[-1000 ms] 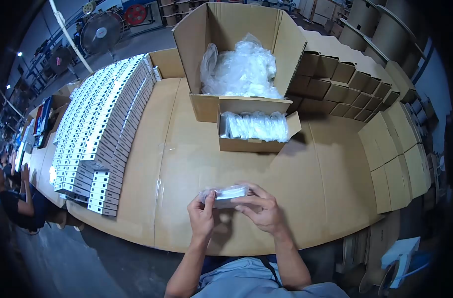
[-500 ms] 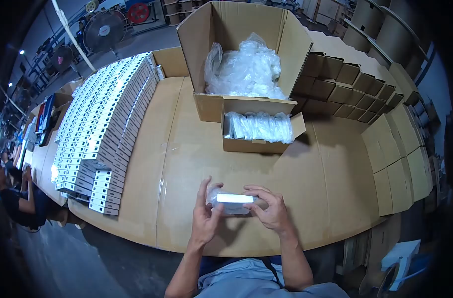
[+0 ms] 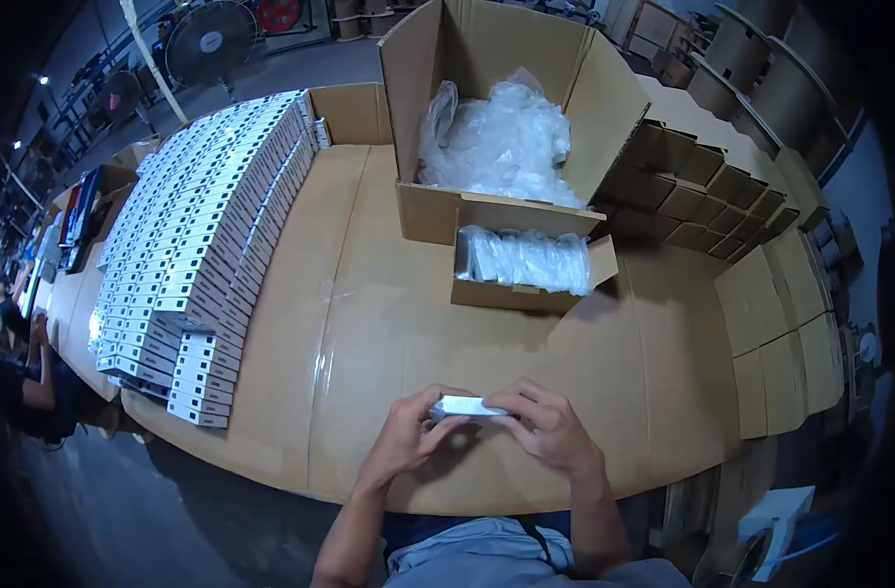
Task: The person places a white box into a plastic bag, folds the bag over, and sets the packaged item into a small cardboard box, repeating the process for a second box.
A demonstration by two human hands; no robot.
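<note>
A small white box is held between my two hands, above the front part of the cardboard-covered table. My left hand grips its left end, fingers behind and thumb in front. My right hand closes on the right end in the same way. Some clear plastic shows at the box's left end, but how it wraps the box is mostly hidden by my fingers. Beyond my hands stands an open small carton with a row of plastic-wrapped items in it.
Behind the small carton is a large open carton of clear plastic bags. Stacked white boxes line the table's left side. Brown cartons are piled at the right. Another person sits at far left.
Both hands have closed in on the white box, and the clear plastic around it shows less. My left fingers, raised before, now wrap the box's end. The view has shifted slightly.
</note>
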